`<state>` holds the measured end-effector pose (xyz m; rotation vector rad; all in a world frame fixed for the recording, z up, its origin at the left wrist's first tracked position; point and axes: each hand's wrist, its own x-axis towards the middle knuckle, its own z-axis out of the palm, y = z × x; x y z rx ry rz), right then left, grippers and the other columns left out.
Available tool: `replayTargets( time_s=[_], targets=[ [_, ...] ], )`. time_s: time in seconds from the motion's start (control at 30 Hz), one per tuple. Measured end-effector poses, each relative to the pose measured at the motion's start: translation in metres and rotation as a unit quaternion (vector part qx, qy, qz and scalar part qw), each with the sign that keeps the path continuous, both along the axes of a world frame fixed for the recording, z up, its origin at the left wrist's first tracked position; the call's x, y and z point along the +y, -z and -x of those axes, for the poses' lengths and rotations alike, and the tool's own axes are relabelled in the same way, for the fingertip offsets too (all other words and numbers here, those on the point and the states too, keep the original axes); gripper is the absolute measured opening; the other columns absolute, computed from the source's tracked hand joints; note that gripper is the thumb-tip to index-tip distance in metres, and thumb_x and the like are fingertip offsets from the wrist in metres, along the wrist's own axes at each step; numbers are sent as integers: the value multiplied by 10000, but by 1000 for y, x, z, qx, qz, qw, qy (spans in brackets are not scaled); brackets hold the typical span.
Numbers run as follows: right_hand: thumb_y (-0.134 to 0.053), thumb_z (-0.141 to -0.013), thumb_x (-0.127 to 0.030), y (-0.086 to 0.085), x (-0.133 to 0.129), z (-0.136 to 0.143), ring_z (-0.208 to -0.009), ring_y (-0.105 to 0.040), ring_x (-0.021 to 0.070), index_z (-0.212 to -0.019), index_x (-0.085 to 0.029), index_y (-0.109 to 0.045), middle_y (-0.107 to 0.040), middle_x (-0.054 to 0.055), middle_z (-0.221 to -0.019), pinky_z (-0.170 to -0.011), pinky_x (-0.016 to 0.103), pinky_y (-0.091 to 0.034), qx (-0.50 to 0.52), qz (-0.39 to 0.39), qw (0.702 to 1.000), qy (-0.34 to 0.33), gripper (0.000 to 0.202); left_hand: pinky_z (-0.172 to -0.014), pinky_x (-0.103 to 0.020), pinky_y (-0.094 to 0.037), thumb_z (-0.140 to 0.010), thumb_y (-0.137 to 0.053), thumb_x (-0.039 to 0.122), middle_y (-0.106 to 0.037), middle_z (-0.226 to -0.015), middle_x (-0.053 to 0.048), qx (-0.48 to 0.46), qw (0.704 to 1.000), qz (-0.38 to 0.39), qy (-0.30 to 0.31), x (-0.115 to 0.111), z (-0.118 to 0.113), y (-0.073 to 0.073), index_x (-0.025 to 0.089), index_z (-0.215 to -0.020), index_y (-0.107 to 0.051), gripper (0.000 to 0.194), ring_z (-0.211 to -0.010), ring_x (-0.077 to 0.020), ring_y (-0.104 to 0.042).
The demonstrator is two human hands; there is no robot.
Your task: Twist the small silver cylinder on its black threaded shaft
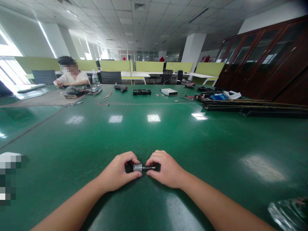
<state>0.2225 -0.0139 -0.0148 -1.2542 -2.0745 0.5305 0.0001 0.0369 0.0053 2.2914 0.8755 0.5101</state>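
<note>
Between my two hands, low over the green table, lies a small grey metal cylinder with a dark ridged shaft. The shaft points right; its exact kind cannot be made out. Thumb and index finger of my left hand close around the cylinder's body. My right hand curls its thumb and index finger about the shaft, with the tip showing inside the curl. The other fingers of both hands are bent and partly hidden.
Across the table sit a power drill, a black tray-like part, a white box-shaped device and a thin cable. Long black strips lie at right. A clear plastic object stands near right. A person sits far left.
</note>
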Motion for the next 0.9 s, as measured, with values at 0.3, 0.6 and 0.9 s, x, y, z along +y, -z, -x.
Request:
replayTargets(
  time_s=[0.3, 0.6, 0.9],
  targets=[
    [-766, -690, -119, -1, -1, 0, -796, -570, 161, -801, -196, -673, -657, -17, -774, -806, 329, -385, -3, -5, 1000, 16, 165, -710, -269, -418, -778, -722, 267, -652, -879, -10, 3, 1000, 0, -1, -1, 3, 2, 185, -892, -627, 170, -802, -176, -591],
    [-761, -661, -99, -2, 2, -6, -753, -566, 160, -735, -187, -659, -644, -15, -734, -759, 322, -380, -2, -3, 1000, 23, 153, -721, -276, -426, -794, -711, 275, -655, -885, -15, 1, 1000, 0, 2, -1, 2, 1, 183, -887, -627, 156, -812, -180, -598],
    [-734, -648, -92, -4, 2, -8, -734, -548, 156, -725, -180, -633, -614, -16, -718, -724, 305, -376, -11, -1, 999, 34, 156, -712, -272, -418, -801, -701, 272, -642, -867, -9, -9, 1000, -7, 3, 0, 3, -3, 181, -862, -615, 139, -793, -173, -581]
  ],
)
